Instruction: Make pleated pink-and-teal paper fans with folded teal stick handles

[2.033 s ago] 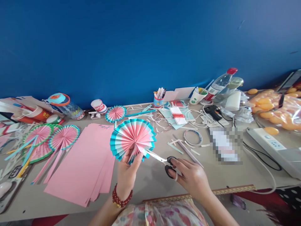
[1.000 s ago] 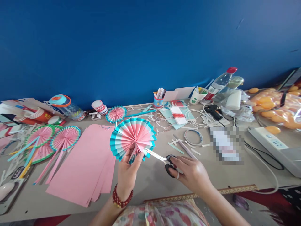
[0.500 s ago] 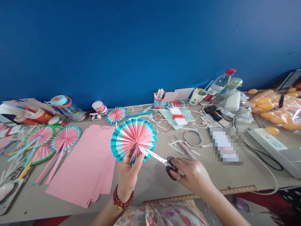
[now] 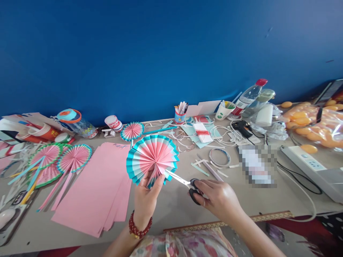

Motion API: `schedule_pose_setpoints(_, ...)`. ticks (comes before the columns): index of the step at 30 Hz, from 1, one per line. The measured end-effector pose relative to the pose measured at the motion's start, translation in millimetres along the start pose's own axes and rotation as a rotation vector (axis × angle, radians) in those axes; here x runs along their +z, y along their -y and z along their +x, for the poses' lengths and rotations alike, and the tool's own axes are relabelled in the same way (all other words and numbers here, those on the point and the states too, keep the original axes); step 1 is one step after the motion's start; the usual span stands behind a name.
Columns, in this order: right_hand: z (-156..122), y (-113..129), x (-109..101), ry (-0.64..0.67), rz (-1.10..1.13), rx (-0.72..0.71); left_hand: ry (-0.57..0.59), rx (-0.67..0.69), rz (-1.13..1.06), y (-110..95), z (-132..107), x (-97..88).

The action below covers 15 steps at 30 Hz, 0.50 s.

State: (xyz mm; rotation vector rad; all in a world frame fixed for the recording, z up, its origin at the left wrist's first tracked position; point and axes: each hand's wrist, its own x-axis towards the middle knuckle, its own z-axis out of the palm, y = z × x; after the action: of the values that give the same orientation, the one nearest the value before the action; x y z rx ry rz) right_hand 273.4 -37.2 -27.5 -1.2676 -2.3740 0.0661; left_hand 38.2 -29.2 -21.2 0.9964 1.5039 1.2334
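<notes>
My left hand pinches the folded base of a round pleated paper fan, pink in the middle with white and teal rims, held upright above the table. My right hand grips the black handles of a pair of scissors, fingers through the loops. The blades point left and touch the fan's lower right edge near my left thumb. A red bead bracelet sits on my left wrist.
A stack of pink paper sheets lies left of my hands, with finished fans on sticks beyond it. Behind are a pen cup, paper cup, water bottle, cables, a power strip and bagged oranges.
Almost nothing differs: both hands keep their hold, and the scissors have shifted very slightly at the fan's lower right edge.
</notes>
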Motion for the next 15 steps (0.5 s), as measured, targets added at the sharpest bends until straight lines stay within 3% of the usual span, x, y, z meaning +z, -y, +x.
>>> schedule_pose_setpoints(9, 1.5, -0.9, 1.7, -0.076, 0.008, -0.019, 0.02, -0.02, -0.095, 0.0, 1.4, 1.8)
schedule_pose_setpoints(15, -2.4, 6.2, 12.5, -0.1, 0.233, 0.04, 0.041, -0.064, -0.257, 1.7, 4.8, 4.5)
